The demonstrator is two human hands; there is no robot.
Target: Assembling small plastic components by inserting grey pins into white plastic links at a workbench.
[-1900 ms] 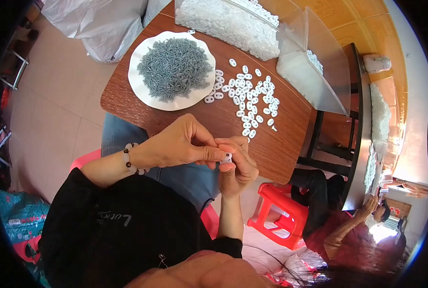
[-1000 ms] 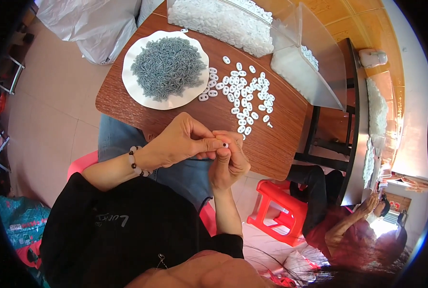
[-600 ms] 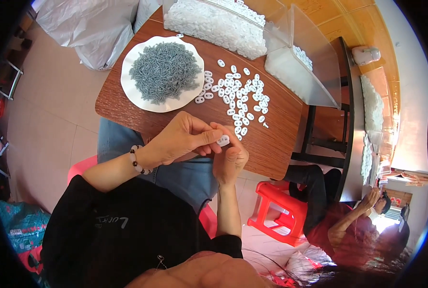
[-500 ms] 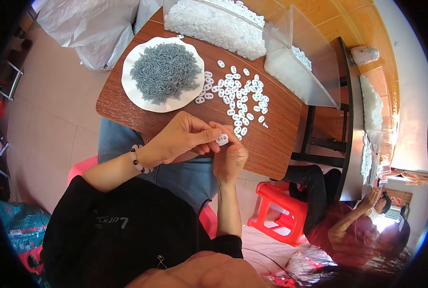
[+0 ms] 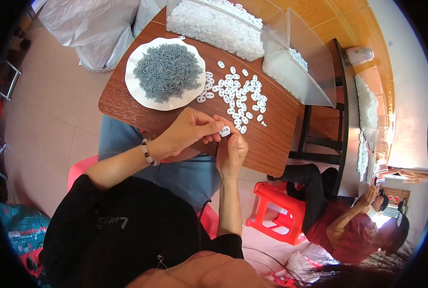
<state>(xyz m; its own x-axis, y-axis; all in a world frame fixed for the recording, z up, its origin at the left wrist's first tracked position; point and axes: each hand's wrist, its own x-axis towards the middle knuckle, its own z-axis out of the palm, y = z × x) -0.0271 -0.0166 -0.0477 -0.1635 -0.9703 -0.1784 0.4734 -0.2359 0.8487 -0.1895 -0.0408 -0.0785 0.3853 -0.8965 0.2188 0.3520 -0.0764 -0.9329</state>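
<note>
My left hand (image 5: pixel 190 133) pinches a small white oval plastic piece with two holes (image 5: pixel 225 131) between thumb and fingers, just over the table's near edge. My right hand (image 5: pixel 232 150) meets it from the other side, its fingers behind the piece and its thumb bent close to the lower edge. Just beyond my hands, many similar white oval pieces (image 5: pixel 238 94) lie scattered on the brown wooden table (image 5: pixel 266 144). On the left stands a white scalloped plate (image 5: pixel 138 91) heaped with small grey screw-like plastic parts (image 5: pixel 167 72).
Clear bins of white pieces (image 5: pixel 214 31) (image 5: pixel 298 79) stand along the table's far side. To the right are a red plastic stool (image 5: pixel 278 211), a dark side table (image 5: pixel 347 158) and a seated person in a dark red top (image 5: pixel 353 235). White plastic bags (image 5: pixel 91 31) sit at far left.
Both hands have moved slightly up and away from me with the white oval piece. My right thumb has come closer to it.
</note>
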